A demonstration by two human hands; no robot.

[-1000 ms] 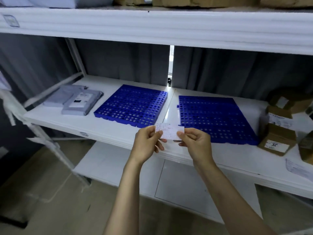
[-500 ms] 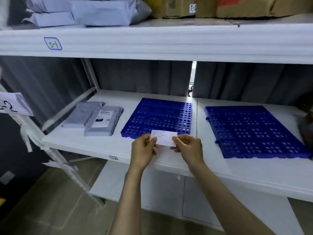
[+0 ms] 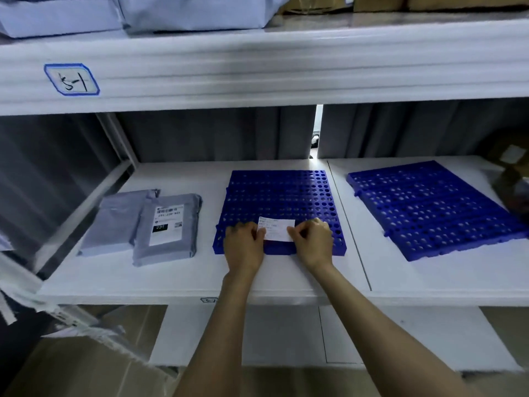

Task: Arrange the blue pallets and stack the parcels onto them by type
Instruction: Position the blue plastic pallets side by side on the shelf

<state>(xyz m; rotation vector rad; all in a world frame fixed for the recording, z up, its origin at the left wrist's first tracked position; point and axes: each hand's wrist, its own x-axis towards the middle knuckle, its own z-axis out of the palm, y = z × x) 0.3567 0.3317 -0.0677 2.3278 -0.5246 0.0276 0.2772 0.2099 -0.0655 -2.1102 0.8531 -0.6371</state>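
Two blue perforated pallets lie flat on the white middle shelf (image 3: 286, 277): one in the centre (image 3: 282, 197), the other to the right (image 3: 429, 213). My left hand (image 3: 243, 246) and my right hand (image 3: 313, 242) pinch the two ends of a small white paper label (image 3: 277, 229) over the front edge of the centre pallet. Left of that pallet lie two grey mailer parcels side by side, a plain one (image 3: 117, 222) and one with a printed shipping label (image 3: 167, 227).
The upper shelf beam (image 3: 257, 64) carries a hand-written tag (image 3: 71, 79), with grey bags (image 3: 186, 10) and cardboard boxes (image 3: 429, 2) on top. A brown box (image 3: 512, 179) sits blurred at the right edge. A lower shelf (image 3: 257, 336) lies beneath my forearms.
The view has moved left and closer to the shelf. Both hands have carried the label forward from in front of the shelf edge to above the centre pallet's front edge.
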